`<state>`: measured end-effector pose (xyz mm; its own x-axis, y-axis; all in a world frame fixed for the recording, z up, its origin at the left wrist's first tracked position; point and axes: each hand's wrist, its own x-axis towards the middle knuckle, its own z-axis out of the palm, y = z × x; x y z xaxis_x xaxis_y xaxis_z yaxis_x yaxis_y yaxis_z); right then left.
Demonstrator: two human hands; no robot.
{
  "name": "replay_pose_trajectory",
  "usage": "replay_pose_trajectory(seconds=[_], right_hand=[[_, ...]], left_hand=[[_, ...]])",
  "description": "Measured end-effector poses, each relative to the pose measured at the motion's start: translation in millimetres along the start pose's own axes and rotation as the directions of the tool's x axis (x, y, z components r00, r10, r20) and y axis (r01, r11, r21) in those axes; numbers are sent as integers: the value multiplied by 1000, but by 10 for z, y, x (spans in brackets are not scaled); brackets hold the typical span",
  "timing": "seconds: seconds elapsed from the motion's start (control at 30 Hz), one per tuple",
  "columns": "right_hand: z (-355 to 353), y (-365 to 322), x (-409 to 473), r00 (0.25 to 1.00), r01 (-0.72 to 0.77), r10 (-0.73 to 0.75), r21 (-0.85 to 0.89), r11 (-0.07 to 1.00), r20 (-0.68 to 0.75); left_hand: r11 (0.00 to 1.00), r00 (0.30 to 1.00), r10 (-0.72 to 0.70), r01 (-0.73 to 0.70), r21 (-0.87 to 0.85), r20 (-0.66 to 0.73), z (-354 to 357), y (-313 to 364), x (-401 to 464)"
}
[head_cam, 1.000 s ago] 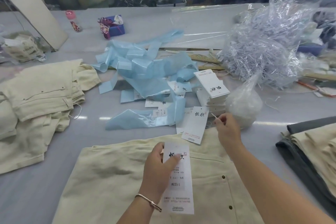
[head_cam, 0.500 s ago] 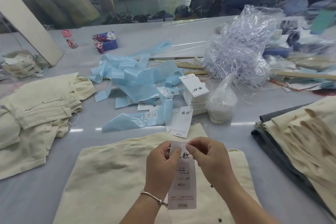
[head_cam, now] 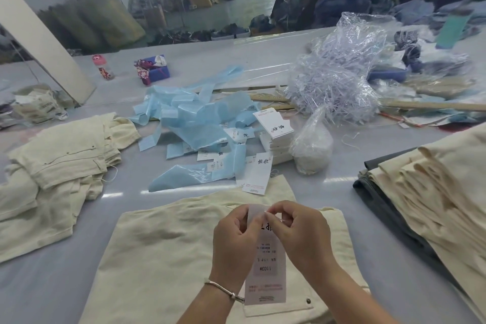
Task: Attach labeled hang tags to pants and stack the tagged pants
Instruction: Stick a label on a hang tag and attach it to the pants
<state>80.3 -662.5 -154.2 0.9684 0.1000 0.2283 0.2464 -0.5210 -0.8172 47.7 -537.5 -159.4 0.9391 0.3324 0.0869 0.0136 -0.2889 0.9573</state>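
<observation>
White tag (head_cam: pixel 266 265) held over cream pants (head_cam: pixel 163 250) on worktop (head_cam: pixel 52 284). Left hand (head_cam: pixel 234 242) curled, pinching tag's top edge; right hand (head_cam: pixel 299 234) pinching same top corner, fingers curled.

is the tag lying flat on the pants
No, both the left hand and right hand pinch the tag at its top, holding it above the pants.

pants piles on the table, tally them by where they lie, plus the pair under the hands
Heap of folded cream pants at the left: 1
Stack of cream pants over a dark grey pair at the right: 1
Single flat cream pair under the hands: 1
Total: 3
</observation>
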Motion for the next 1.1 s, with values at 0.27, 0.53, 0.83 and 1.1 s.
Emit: replay_pose_trajectory(seconds=[0.27,0.53,0.83,1.1], right_hand=[[-53,46,-11,1000,-4,6,85,996,-17],[-225,96,-72,997,22,-11,146,989,-73],[-583,147,-83,998,-46,59,280,959,-38],[-1165,540,-230,910,-203,185,-9,979,-370]], left_hand=[[899,976,-193,217,-379,103,45,87,38],[959,989,-88,116,-259,119,67,109,119],[981,958,190,-179,-72,214,380,412,166],[971,894,149,-212,107,422,793,232,-55]])
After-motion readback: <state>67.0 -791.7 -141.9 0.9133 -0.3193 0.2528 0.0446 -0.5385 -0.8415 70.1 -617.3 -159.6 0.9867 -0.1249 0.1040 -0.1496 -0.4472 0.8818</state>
